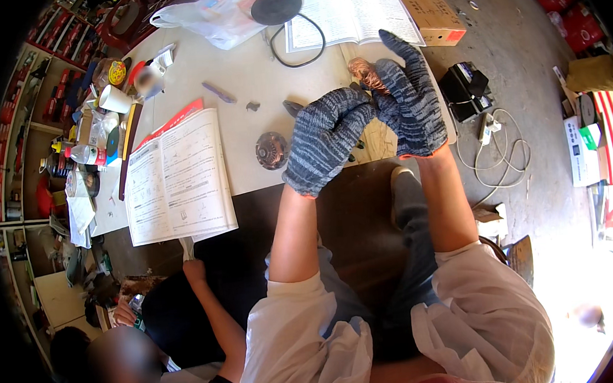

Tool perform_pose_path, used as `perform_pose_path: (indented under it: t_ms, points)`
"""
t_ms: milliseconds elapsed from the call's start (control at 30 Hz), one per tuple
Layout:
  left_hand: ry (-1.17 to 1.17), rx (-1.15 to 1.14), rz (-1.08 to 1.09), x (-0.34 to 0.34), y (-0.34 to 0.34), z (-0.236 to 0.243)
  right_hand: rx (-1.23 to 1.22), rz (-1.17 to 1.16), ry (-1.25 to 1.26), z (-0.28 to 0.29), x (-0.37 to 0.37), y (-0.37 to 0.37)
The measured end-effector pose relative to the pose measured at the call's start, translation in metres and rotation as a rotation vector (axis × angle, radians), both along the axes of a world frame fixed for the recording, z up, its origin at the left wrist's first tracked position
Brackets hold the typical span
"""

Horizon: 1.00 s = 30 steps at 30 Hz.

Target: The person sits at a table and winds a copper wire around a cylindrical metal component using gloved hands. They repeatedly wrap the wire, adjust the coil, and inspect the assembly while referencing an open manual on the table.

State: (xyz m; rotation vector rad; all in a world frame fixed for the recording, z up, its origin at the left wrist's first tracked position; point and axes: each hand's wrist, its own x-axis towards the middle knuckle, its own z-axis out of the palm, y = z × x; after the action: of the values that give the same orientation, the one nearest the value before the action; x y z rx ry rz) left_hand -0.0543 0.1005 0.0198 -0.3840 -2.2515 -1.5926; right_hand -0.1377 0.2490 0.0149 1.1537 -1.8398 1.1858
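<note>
Both my hands wear grey-and-black knit gloves with orange cuffs and meet over the table's near right part. A bundle of copper wire windings (368,74) sticks out beyond them, its lower end hidden behind the gloves. My left hand (328,135) is closed, its curled fingers at the hidden end of the windings. Beside it, my right hand (412,104) has its fingers stretched out, one reaching well away from me, and its inner side lies against the copper. Left of my left hand stands a round dark part with a coppery ring (272,151).
An open booklet (179,178) overhangs the table's near edge. Farther off are a black disc with a cable loop (277,8), an open book (352,13) and a cardboard box (430,17). A paper cup (114,98) stands left. Another person's arm (212,313) reaches toward the booklet. A power strip (489,128) lies on the floor.
</note>
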Motion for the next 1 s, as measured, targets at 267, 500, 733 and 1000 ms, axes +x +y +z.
perform_pose_path:
  t_ms: [267, 500, 733, 1000]
  points:
    - [-0.265, 0.32, -0.104, 0.003, -0.014, 0.002, 0.103, -0.063, -0.23, 0.022, 0.016, 0.003]
    - [-0.232, 0.307, 0.031, 0.003, -0.02, 0.005, 0.309, 0.16, -0.214, 0.021, 0.012, 0.009]
    - [-0.079, 0.209, 0.125, 0.0, -0.011, 0.001, 0.108, 0.008, -1.078, 0.022, 0.024, -0.006]
    - [-0.161, 0.242, 0.012, -0.002, 0.018, -0.003, -0.143, -0.308, -0.533, -0.01, 0.004, -0.002]
